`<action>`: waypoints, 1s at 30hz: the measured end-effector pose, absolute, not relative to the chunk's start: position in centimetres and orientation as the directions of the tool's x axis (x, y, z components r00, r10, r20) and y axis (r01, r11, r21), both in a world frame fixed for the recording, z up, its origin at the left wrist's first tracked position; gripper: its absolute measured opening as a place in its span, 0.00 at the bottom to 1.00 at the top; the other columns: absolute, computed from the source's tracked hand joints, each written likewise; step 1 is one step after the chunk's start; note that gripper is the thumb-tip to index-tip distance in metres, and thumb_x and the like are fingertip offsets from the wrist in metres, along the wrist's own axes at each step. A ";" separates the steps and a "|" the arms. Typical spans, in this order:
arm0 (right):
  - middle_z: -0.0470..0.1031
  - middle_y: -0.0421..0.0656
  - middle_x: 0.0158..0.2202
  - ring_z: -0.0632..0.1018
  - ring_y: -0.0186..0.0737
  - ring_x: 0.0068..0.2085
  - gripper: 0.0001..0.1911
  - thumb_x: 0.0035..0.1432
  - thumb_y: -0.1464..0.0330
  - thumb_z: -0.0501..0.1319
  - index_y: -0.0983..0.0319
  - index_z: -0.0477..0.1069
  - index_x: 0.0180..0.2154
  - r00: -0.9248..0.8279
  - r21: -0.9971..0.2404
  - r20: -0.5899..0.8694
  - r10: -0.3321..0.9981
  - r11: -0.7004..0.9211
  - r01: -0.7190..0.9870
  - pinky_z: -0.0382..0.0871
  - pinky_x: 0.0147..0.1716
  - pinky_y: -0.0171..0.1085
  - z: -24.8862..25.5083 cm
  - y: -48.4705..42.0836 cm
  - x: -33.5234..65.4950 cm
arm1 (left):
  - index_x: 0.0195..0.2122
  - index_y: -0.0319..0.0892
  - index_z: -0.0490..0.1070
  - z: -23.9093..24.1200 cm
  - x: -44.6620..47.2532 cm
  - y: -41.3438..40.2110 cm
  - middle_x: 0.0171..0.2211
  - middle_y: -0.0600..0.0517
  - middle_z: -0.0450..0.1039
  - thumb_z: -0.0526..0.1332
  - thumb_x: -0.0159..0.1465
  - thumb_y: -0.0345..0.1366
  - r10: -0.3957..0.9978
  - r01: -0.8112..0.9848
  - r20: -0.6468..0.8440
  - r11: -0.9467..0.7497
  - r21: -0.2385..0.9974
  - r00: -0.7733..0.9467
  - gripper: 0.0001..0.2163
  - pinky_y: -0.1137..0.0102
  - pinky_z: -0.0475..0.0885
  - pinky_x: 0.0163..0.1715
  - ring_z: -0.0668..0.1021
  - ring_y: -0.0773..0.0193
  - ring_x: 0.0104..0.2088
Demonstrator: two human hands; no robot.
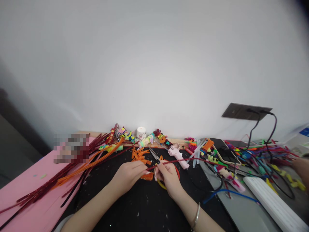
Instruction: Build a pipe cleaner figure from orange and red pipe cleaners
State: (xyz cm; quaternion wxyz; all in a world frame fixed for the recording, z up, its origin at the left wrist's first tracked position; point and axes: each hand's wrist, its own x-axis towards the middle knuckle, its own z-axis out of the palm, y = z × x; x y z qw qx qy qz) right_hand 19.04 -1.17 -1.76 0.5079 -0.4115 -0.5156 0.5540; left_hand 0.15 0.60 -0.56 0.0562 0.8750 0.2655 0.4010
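Observation:
A dark red pipe cleaner (183, 159) runs between my two hands and stretches off to the right. My left hand (129, 175) pinches its near end with closed fingers. My right hand (167, 177) grips it a little farther along, thumb and fingers pressed together. Under my right hand lie scissors (154, 153), blades pointing away and the red and yellow handles partly covered. Short orange pipe cleaner pieces (140, 157) are heaped just beyond my left hand. An orange bundle (147, 176) sits between the hands, partly hidden by my fingers.
A pink glue gun (178, 156) lies right of the scissors, beside clear glue sticks (198, 154). Long red and orange pipe cleaners (70, 174) cross the left side. A white power strip (272, 203), a phone (224, 151) and cables crowd the right. Another person's arm (300, 170) shows at the right edge.

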 end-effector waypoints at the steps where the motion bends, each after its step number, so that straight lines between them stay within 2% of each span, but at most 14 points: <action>1: 0.68 0.41 0.15 0.56 0.28 0.15 0.29 0.56 0.45 0.59 0.63 0.69 0.19 -0.135 -0.987 0.071 0.988 0.050 -0.153 0.43 0.16 0.32 -1.7 -1.2 19.1 | 0.34 0.40 0.77 -0.6 0.2 0.6 0.30 0.47 0.79 0.56 0.69 0.36 0.587 0.399 0.662 -0.807 0.435 0.466 0.11 0.73 0.73 0.30 0.79 0.64 0.28; 4: 0.69 0.40 0.16 0.57 0.27 0.14 0.27 0.57 0.47 0.59 0.63 0.71 0.23 -0.126 -0.980 0.088 0.988 0.063 -0.190 0.45 0.15 0.31 -1.8 -1.2 19.1 | 0.34 0.40 0.79 -0.7 0.4 0.7 0.28 0.50 0.79 0.65 0.60 0.35 0.850 0.265 0.459 -0.519 0.813 0.257 0.05 0.73 0.72 0.25 0.77 0.65 0.23; 6: 0.68 0.38 0.16 0.58 0.27 0.14 0.26 0.59 0.47 0.59 0.63 0.72 0.26 -0.129 -0.981 0.091 0.987 0.066 -0.182 0.46 0.15 0.30 -2.0 -1.3 19.0 | 0.31 0.39 0.79 -0.8 0.8 0.7 0.21 0.53 0.76 0.68 0.55 0.35 0.953 0.102 0.242 -0.264 0.959 0.184 0.05 0.73 0.69 0.21 0.73 0.68 0.17; 9: 0.69 0.38 0.18 0.63 0.28 0.15 0.25 0.60 0.47 0.59 0.62 0.73 0.28 -0.134 -0.982 0.116 0.984 0.093 -0.164 0.51 0.15 0.29 -2.2 -1.4 18.9 | 0.30 0.38 0.80 -0.7 1.4 0.5 0.18 0.55 0.72 0.70 0.52 0.39 0.985 -0.139 0.038 -0.014 0.990 0.169 0.09 0.74 0.66 0.21 0.70 0.70 0.17; 12: 0.69 0.38 0.19 0.66 0.30 0.17 0.24 0.60 0.48 0.59 0.62 0.74 0.28 -0.187 -0.981 0.165 0.968 0.142 -0.131 0.55 0.16 0.30 -1.9 -1.6 18.7 | 0.27 0.37 0.79 -0.5 1.9 0.2 0.16 0.56 0.68 0.71 0.53 0.43 0.975 -0.307 -0.024 0.094 0.947 0.222 0.12 0.75 0.64 0.23 0.67 0.71 0.19; 15: 0.65 0.36 0.16 0.64 0.30 0.16 0.24 0.62 0.49 0.57 0.62 0.75 0.28 -0.250 -0.984 0.178 0.952 0.169 -0.058 0.55 0.17 0.30 -1.5 -2.0 18.6 | 0.24 0.37 0.76 -0.3 2.1 0.0 0.15 0.57 0.65 0.71 0.54 0.46 0.970 -0.402 -0.050 0.145 0.904 0.237 0.16 0.75 0.63 0.24 0.66 0.72 0.19; 21: 0.70 0.39 0.21 0.65 0.30 0.18 0.23 0.63 0.51 0.57 0.62 0.75 0.27 -0.271 -0.981 0.190 0.944 0.193 -0.017 0.56 0.18 0.31 -1.1 -2.4 18.4 | 0.27 0.38 0.75 -0.5 2.1 0.0 0.15 0.58 0.65 0.70 0.55 0.48 0.965 -0.413 -0.068 0.172 0.894 0.254 0.16 0.72 0.65 0.24 0.66 0.70 0.19; 25: 0.71 0.40 0.21 0.64 0.30 0.18 0.24 0.63 0.50 0.56 0.62 0.73 0.27 -0.281 -0.984 0.177 0.943 0.171 -0.048 0.56 0.18 0.31 -1.4 -2.2 18.5 | 0.24 0.38 0.73 -0.7 1.9 0.1 0.15 0.58 0.64 0.68 0.57 0.48 0.973 -0.314 -0.029 0.102 0.944 0.229 0.17 0.73 0.62 0.24 0.64 0.71 0.19; 30: 0.66 0.38 0.18 0.63 0.31 0.17 0.26 0.62 0.48 0.56 0.61 0.68 0.23 -0.243 -0.987 0.152 0.958 0.135 -0.086 0.53 0.17 0.32 -1.5 -1.9 18.8 | 0.20 0.40 0.67 -0.4 1.4 0.3 0.15 0.59 0.63 0.65 0.59 0.48 0.961 -0.064 0.077 -0.062 0.996 0.267 0.18 0.74 0.61 0.24 0.64 0.71 0.18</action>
